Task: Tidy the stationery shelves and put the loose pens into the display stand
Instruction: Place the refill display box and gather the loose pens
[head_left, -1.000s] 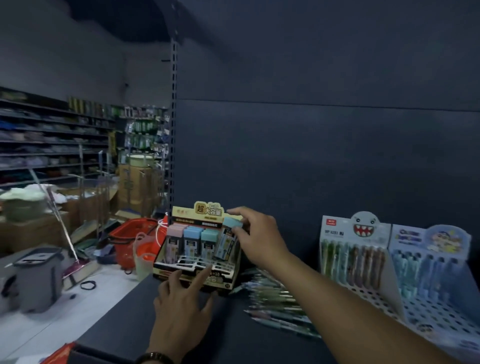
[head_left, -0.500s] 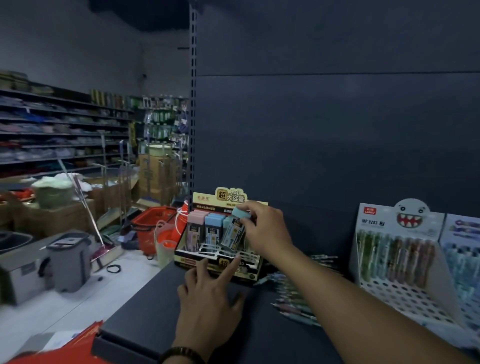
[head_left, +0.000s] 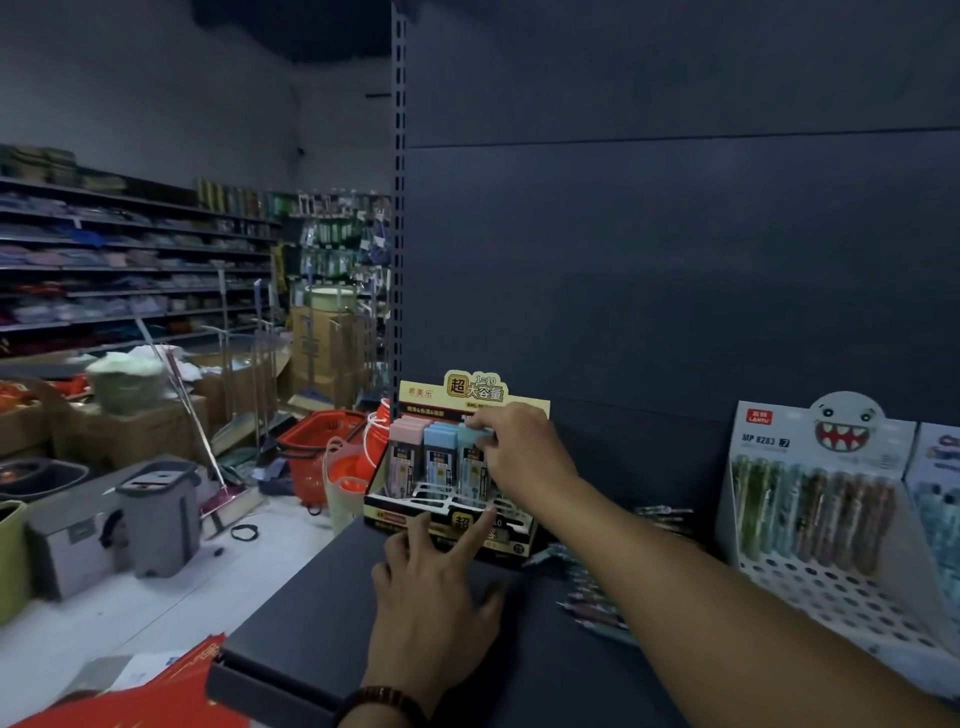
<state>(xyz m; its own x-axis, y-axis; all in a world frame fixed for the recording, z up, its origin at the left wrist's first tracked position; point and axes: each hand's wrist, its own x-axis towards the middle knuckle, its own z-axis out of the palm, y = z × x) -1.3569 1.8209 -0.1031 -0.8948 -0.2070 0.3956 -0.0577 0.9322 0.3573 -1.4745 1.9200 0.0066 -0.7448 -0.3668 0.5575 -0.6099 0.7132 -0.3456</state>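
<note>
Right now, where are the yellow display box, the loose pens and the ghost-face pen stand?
yellow display box (head_left: 475, 395): head view, on its printed back card.
loose pens (head_left: 589, 597): head view, middle of the pile on the shelf.
ghost-face pen stand (head_left: 844, 418): head view, on the ghost's face.

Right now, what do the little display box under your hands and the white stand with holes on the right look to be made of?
The display box looks like printed cardboard: a thin, folded header card, die-cut slots and flat matte print. The white stand looks like plastic or painted sheet metal, since its tray is a smooth, stiff sheet punched with even round holes; which of the two, the dim light leaves open.
</note>
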